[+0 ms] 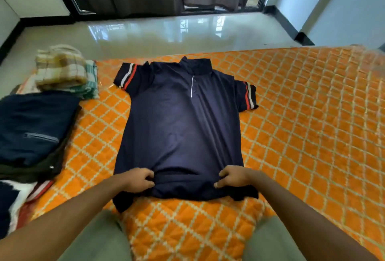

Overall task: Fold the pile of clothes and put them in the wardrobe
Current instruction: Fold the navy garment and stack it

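Fingers [148, 177] of the left hand [138, 180] and right hand [233, 178] curl round the near hem of a navy polo shirt [181, 125], spread flat mid-bed [308, 119] with its collar toward 12 o'clock and not yet folded, while folded clothes [35, 127] stacked at 9 o'clock await putting away.

The dark folded clothes [35, 127] ran off the left edge — extent unknown. Fingertips of the left hand [137, 179] and right hand [232, 177] were partly buried in the navy polo shirt [179, 127].

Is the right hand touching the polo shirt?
Touching: the head view shows the right hand pinching the hem of the polo shirt.
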